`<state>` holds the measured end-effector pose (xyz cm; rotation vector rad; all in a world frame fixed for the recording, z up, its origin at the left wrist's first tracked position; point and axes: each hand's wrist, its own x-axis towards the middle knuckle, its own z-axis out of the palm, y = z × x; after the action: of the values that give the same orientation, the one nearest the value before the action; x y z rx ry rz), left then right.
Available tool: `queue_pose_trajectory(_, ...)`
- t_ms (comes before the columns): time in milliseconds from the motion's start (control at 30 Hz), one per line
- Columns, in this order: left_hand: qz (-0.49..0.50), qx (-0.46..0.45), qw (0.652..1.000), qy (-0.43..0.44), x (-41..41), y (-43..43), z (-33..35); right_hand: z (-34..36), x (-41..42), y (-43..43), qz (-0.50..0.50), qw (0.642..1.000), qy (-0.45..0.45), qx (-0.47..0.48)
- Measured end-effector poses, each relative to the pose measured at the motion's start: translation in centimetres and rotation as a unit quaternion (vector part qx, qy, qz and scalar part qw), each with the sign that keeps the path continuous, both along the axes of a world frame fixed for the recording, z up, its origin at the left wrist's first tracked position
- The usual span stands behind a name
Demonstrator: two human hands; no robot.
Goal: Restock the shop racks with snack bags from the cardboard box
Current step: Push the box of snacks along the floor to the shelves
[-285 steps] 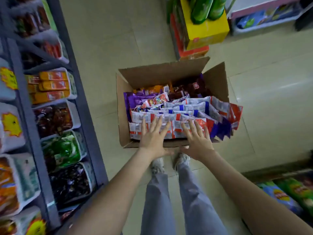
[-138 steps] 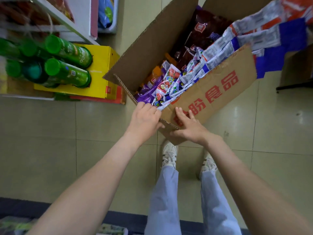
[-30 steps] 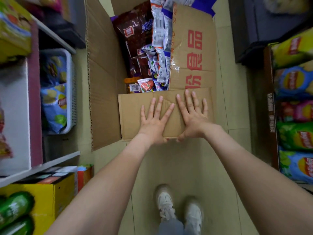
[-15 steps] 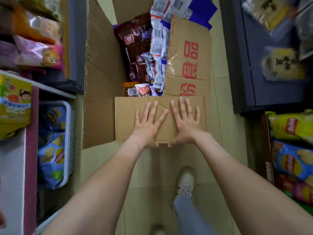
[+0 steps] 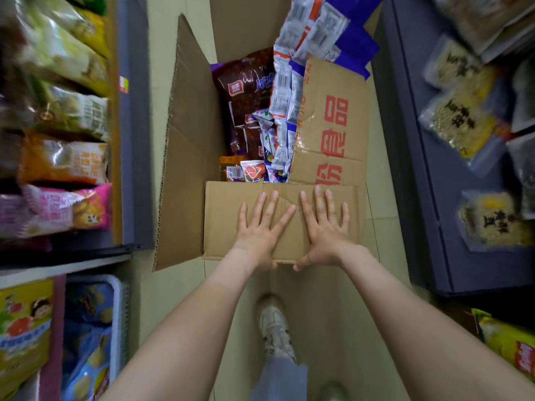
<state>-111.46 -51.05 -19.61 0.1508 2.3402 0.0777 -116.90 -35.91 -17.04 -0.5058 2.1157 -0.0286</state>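
Note:
An open cardboard box (image 5: 191, 146) with red lettering stands on the tiled aisle floor in front of me. Snack bags fill it: dark brown bags (image 5: 246, 91), white-and-blue packs (image 5: 285, 96) and small colourful packs (image 5: 254, 170). My left hand (image 5: 262, 230) and my right hand (image 5: 325, 227) lie side by side, fingers spread flat, pressing on the box's near flap (image 5: 223, 218).
A shop rack (image 5: 130, 140) on the left holds green, orange and pink snack bags, with a white basket (image 5: 115, 287) of chip bags below. A dark grey rack (image 5: 428, 198) on the right carries clear noodle packs. My foot in a white shoe (image 5: 275, 328) stands behind the box.
The box has slid forward along the aisle with both hands flat on its near flap. The racks on both sides have shifted back past me.

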Motion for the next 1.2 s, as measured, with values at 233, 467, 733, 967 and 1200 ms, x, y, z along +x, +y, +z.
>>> queue_pose_trajectory(233, -0.011, -0.008, 1.000, 0.010, -11.7, -3.7, -0.5, -0.3, -11.6, -3.7, 0.000, 1.000, 0.014, 0.001)
queue_pose_trajectory(467, -0.011, -0.008, 1.000, 0.002, -23.5, -6.3, -0.4, -0.2, -23.6, -6.4, 0.005, 1.000, 0.011, 0.002)
queue_pose_trajectory(733, 0.000, -0.002, 1.000, -0.019, -37.3, -10.4, -0.3, 0.1, -37.7, -10.5, 0.018, 1.000, -0.013, 0.012)
queue_pose_trajectory(967, 0.012, 0.003, 1.000, -0.013, -48.6, -14.2, -0.5, 0.1, -49.4, -14.5, 0.024, 1.000, -0.009, 0.017)
queue_pose_trajectory(1200, 0.013, 0.012, 1.000, -0.013, -59.5, -18.3, -0.5, 0.4, -60.6, -18.7, 0.039, 0.998, -0.022, 0.032)
